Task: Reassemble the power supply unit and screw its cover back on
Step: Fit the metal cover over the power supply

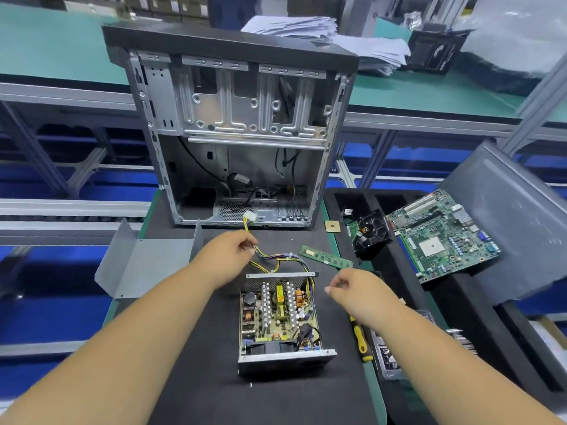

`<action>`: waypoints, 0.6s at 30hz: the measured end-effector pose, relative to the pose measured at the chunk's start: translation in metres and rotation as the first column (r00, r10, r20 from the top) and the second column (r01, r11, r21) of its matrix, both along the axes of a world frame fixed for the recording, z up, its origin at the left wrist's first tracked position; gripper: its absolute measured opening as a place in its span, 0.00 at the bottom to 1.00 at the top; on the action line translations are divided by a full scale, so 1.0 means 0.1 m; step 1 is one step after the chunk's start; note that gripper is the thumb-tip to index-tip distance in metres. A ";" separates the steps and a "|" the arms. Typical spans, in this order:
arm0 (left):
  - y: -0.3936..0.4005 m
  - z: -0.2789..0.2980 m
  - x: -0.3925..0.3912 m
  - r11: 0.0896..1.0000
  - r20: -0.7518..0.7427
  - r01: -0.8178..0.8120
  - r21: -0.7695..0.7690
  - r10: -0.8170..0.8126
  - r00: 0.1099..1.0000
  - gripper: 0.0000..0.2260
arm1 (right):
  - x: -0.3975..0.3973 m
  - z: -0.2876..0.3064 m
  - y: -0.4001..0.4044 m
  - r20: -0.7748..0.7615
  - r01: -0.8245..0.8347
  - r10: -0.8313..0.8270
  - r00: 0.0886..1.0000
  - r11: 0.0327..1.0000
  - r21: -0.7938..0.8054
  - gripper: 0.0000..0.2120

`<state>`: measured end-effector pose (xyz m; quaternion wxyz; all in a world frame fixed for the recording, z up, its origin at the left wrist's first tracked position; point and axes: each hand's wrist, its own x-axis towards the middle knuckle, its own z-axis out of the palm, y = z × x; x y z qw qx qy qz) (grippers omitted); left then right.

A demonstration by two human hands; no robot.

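I see the power supply unit (277,317) lying open on the black mat (214,378), its parts showing. My left hand (228,251) is just behind it and pinches its bundle of wires (276,259). My right hand (352,289) hangs just right of the unit, fingers curled; I cannot tell if it holds anything. The grey cover (144,265) lies to the left of the unit, apart from it. A yellow screwdriver (360,340) lies under my right wrist.
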<state>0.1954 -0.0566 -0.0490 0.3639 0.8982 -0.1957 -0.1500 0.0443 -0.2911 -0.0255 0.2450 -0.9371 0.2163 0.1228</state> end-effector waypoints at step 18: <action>-0.39 0.21 0.16 0.757 -0.204 0.529 0.383 -0.489 0.848 0.15 | -0.40 0.17 0.21 -0.011 -0.069 0.070 0.997 0.992 0.103 0.10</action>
